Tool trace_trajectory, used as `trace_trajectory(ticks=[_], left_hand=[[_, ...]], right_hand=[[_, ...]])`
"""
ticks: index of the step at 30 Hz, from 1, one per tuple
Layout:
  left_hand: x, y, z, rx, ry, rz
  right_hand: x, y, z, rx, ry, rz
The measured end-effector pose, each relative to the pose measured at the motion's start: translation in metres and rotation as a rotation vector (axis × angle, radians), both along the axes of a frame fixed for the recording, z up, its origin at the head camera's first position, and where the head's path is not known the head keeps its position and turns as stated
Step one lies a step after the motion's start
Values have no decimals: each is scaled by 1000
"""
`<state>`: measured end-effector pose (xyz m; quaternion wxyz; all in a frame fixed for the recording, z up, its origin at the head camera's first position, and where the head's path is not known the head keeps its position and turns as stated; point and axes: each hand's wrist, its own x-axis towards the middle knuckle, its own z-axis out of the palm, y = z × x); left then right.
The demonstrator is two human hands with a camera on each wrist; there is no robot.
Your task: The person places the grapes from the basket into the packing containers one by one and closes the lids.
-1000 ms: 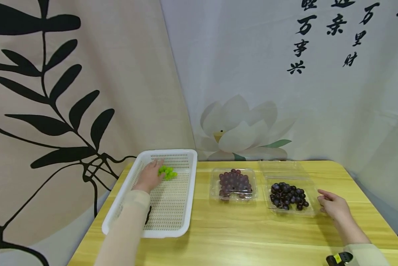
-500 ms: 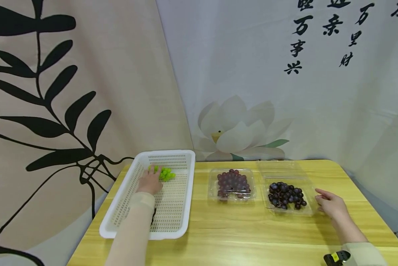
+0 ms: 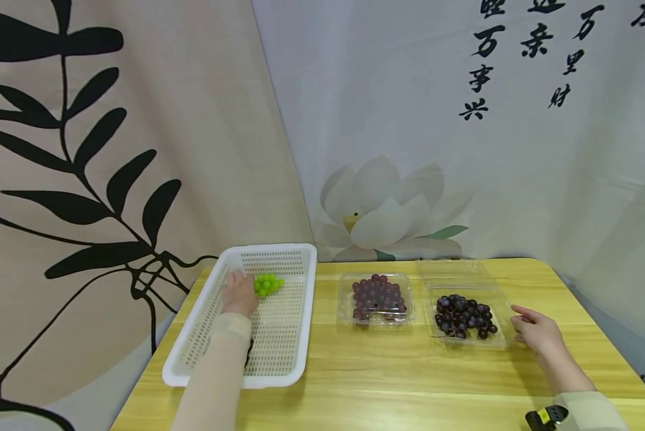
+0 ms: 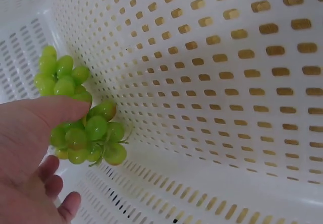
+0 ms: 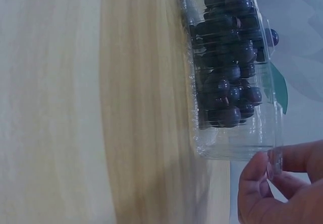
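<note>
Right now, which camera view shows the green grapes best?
The left wrist view: the green grapes fill the frame close up, single berries distinct, with the left hand touching them against the white basket. The head view shows only a small green cluster in the basket. The right wrist view shows none.

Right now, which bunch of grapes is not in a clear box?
The green grapes: they lie in the white basket by the left hand, not boxed.
</note>
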<state>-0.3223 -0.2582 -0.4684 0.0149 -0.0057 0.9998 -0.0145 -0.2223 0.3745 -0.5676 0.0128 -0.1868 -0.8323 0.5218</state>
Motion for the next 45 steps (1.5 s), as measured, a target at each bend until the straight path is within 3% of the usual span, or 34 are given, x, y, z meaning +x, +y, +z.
trace_trajectory(ticks=[3,9,16,20,26,31,37,40,42,45], left_hand=[[2,-1,-1,48,36,-16],[6,-7,-7,196,12,-55],[9,-17,-13,241,6,-56],[11,-25,-18,370,-9,-58],[14,-32,-18,588,-123,-61],[16,-31,-13,627,-165,-53],[18,-26,-3,646,-79,-115],[16,-23,0,672,-21,-178],[15,-19,3,669,10,-211],[14,-10,9,652,58,-246]], right_hand=[[7,-9,20,-48,-23,3],[19,-25,50,-60,-47,-4],[18,-20,44,-75,-37,7],[19,-22,46,-63,-39,21],[26,-37,64,-20,-53,26],[29,-41,69,-22,-46,2],[23,-35,63,-25,-63,28],[12,-19,35,-19,-39,22],[9,-13,27,-29,-33,20],[13,-17,33,-53,-21,-9]])
